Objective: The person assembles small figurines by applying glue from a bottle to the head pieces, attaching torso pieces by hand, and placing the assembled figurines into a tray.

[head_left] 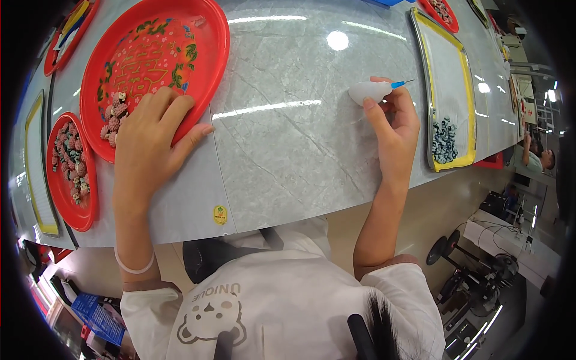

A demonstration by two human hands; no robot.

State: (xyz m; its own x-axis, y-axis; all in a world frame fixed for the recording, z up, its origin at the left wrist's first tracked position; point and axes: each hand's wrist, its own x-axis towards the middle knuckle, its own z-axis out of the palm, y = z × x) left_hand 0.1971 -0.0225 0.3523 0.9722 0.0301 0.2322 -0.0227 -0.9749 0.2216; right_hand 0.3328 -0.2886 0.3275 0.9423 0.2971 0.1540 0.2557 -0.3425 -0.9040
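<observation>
My left hand (pixel 153 135) reaches over the near rim of a large red tray (pixel 219 42) with a printed floral pattern. Its fingers bend down beside a small pile of pink textured pieces (pixel 112 123), and its thumb stands apart over the rim. Some fingertips are hidden, and I see nothing held there. Above the grey marbled tabletop, my right hand (pixel 396 123) pinches a white squeeze bottle (pixel 367 92) between thumb and fingers. The bottle lies sideways, its blue needle tip (pixel 398 84) pointing right.
A smaller red tray (pixel 86 212) of pink and dark figurines stands at the left. At the right, a yellow-edged tray (pixel 459 161) holds several small blue-grey pieces (pixel 444 141). A yellow sticker (pixel 220 215) marks the table's near edge. Another person (pixel 533 156) is at the far right.
</observation>
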